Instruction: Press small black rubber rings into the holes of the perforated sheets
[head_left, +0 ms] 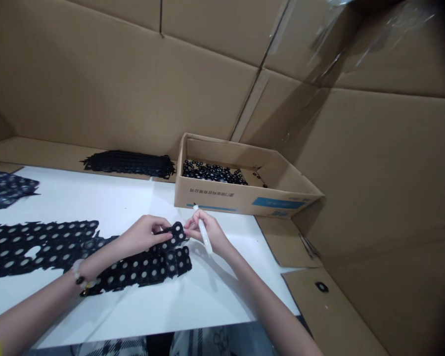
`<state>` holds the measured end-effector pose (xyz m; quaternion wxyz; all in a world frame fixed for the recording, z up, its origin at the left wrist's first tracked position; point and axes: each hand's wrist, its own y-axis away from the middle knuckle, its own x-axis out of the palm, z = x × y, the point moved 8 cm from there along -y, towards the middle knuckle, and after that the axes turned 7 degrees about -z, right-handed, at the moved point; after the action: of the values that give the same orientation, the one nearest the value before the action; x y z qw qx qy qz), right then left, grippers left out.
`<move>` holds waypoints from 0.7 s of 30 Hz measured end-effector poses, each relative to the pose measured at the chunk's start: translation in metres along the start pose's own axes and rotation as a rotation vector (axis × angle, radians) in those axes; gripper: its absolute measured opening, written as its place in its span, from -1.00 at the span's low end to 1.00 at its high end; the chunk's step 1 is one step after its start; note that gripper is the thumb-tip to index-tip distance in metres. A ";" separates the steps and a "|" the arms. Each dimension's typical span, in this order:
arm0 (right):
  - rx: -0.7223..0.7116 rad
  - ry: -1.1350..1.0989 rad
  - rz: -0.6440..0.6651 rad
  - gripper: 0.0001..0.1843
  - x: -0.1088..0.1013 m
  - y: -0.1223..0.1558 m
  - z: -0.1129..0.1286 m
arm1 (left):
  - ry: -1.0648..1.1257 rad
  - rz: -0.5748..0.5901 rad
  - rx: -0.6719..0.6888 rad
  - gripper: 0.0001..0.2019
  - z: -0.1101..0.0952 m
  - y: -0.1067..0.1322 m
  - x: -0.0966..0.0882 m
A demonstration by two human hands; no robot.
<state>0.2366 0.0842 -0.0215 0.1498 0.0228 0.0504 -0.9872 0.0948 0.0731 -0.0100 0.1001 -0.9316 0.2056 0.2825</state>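
My left hand (pixel 148 234) is closed on the edge of a black rubbery sheet with rows of round holes (pixel 144 274), its near end lifted slightly off the table. Close by, the fingertips of my right hand (pixel 210 231) pinch at the right end of the lifted piece; whether they grip a bit of it is too small to tell. A white pen (pixel 203 235) with a dark tip is also held in my right hand, tip pointing away from me. Further left lies another black holed sheet (pixel 40 244), partly overlapping.
A cardboard box (pixel 215 195) with many small black rings (pixel 211 172) stands at the back. Beside it is a stack of black strips (pixel 129 163). More black sheets (pixel 7 188) lie far left. One black ring piece (pixel 322 287) rests on cardboard at right. Cardboard walls surround the white table (pixel 222 306).
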 end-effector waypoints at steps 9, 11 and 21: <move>-0.249 0.200 -0.224 -0.65 -0.020 0.015 0.045 | 0.126 -0.192 -0.001 -0.70 -0.006 0.001 -0.010; -0.293 0.217 -0.207 -0.63 -0.021 0.020 0.058 | 0.116 -0.231 -0.003 -0.69 -0.007 0.002 -0.013; -0.395 0.389 -0.059 -0.78 0.004 0.027 0.066 | 0.207 -0.245 -0.069 -0.77 -0.004 0.009 -0.008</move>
<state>0.2390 0.0506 0.0416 0.1100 0.1806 0.2703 -0.9393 0.0868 0.0663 -0.0023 0.0800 -0.9767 0.0898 0.1778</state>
